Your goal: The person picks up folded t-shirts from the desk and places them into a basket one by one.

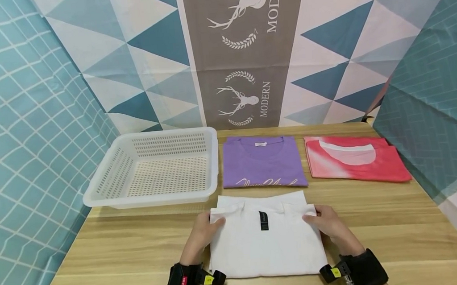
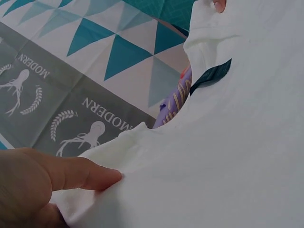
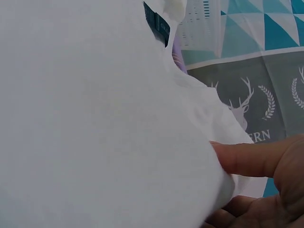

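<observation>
A white T-shirt [image 1: 267,251], folded into a rough rectangle, is at the front middle of the wooden table, a dark label [image 1: 263,220] showing at its neckline. My left hand [image 1: 203,231] pinches its upper left corner, thumb on top and fingers underneath. At the upper right corner my right hand [image 1: 331,225] grips the cloth the same way. The left wrist view shows the left thumb [image 2: 90,175] pressed on the fabric. In the right wrist view the right thumb [image 3: 251,159] lies over the shirt's edge, with curled fingers below it.
Behind the shirt lies a folded purple T-shirt [image 1: 262,162], with a folded red and pink garment [image 1: 354,157] to its right. A white plastic basket [image 1: 211,179] stands at the back left. Patterned cloth [image 1: 160,45] hangs behind the wooden table [image 1: 113,268].
</observation>
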Demonstrator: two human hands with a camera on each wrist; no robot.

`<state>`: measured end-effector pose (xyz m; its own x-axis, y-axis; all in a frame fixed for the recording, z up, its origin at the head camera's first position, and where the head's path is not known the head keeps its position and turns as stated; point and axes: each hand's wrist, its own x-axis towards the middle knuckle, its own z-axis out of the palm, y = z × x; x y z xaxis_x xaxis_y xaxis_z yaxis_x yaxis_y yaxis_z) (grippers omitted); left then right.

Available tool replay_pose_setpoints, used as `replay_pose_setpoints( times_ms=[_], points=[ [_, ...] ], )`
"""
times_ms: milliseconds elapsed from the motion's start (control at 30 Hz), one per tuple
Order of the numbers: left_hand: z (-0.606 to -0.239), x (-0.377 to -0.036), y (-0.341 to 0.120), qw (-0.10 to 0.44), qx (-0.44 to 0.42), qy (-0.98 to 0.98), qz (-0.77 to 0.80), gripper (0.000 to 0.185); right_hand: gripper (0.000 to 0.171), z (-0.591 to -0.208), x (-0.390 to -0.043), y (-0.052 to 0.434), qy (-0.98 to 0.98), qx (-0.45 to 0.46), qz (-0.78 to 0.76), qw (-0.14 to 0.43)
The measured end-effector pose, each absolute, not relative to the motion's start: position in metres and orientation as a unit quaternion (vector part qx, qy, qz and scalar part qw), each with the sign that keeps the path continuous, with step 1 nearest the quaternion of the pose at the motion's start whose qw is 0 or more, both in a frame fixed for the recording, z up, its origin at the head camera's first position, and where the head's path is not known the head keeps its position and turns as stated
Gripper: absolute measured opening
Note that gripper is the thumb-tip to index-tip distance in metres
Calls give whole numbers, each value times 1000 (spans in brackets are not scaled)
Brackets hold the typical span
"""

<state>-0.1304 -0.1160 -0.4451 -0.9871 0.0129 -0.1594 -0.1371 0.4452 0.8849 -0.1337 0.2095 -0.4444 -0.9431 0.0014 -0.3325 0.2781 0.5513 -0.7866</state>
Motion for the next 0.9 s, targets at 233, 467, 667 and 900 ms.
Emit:
replay_pose_setpoints(
  times_ms=[233,467,667,900],
  points=[
    [-441,-123,-108,24,-14,842,539,30,50,-434,-125,214,864,100,-472,145],
    [-433,-115,-109,3,-52,829,557,33,52,-426,-121,209,863,93,-478,135],
    [-428,-110,-108,-2,-49,823,566,33,49,-417,-118,208,868,99,-470,125],
    [-421,-103,-108,-6,-53,816,576,31,49,-408,-111,206,870,87,-471,120]
  ],
)
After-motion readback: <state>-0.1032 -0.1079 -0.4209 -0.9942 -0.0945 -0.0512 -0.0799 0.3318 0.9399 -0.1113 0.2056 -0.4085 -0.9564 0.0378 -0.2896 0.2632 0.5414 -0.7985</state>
